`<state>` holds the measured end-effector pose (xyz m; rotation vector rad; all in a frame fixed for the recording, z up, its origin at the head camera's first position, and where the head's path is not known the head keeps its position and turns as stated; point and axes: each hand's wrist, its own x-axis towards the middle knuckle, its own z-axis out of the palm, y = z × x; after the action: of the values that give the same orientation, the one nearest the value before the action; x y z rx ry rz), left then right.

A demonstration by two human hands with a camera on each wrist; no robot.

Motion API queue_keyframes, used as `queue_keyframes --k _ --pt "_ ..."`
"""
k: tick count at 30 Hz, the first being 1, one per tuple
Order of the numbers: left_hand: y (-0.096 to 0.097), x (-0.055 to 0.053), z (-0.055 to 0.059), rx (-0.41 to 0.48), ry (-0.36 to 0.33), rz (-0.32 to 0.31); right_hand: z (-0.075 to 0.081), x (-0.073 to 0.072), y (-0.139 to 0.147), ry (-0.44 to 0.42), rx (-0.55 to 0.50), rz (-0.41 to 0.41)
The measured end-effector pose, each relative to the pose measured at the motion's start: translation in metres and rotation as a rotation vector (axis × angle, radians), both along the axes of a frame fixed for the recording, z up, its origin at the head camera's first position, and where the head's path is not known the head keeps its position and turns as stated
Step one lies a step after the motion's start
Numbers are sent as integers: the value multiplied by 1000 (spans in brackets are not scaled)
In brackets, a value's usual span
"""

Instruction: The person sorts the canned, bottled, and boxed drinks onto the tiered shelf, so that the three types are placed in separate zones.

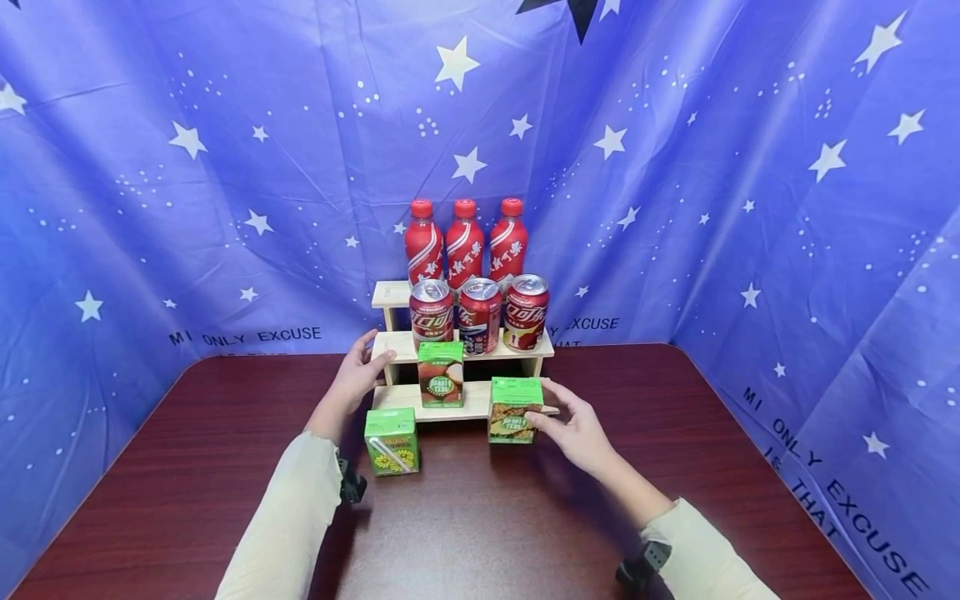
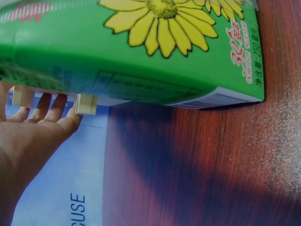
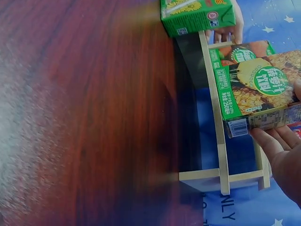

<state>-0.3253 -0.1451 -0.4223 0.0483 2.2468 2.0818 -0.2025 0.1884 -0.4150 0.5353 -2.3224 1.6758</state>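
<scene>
My right hand [image 1: 581, 429] pinches a green pineapple juice carton [image 1: 514, 411], thumb on its front, fingers along its side and back. The carton is held upright in front of the right part of the stand's lowest step; the right wrist view shows its bottom edge [image 3: 238, 128] and pineapple picture. My left hand [image 1: 356, 375] grips the left end of the three-step wooden stand [image 1: 386, 346] near the middle step. Another juice carton [image 1: 441, 375], with a reddish fruit picture, stands on the lowest step. A chrysanthemum drink carton [image 1: 392, 442] with a straw stands on the table before the stand's left end.
Three red cola cans [image 1: 480, 317] line the middle step. Behind them, three red bottles [image 1: 465, 246] stand on the top step. The dark red wooden table [image 1: 450, 533] backs onto a blue star-patterned curtain [image 1: 300, 167].
</scene>
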Motion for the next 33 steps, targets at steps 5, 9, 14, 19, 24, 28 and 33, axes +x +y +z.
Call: queue_keyframes --k 5,9,14,19,24,28,33 --pt "0 0 0 6 0 -2 5 -5 1 -43 -10 0" --pt "0 0 1 13 1 -7 7 -11 2 -39 -5 -18" --pt "0 -1 0 17 0 -9 10 -16 1 -35 -1 -39" --pt "0 0 1 23 0 -8 14 -20 0 -17 -2 -38" --pt "0 1 2 29 -4 -13 14 -25 -3 -16 -13 -33" --pt "-1 2 3 36 -7 -15 15 -29 -6 -47 -14 -35" --pt "0 0 1 27 -8 -8 25 -27 -14 -72 -9 -39"
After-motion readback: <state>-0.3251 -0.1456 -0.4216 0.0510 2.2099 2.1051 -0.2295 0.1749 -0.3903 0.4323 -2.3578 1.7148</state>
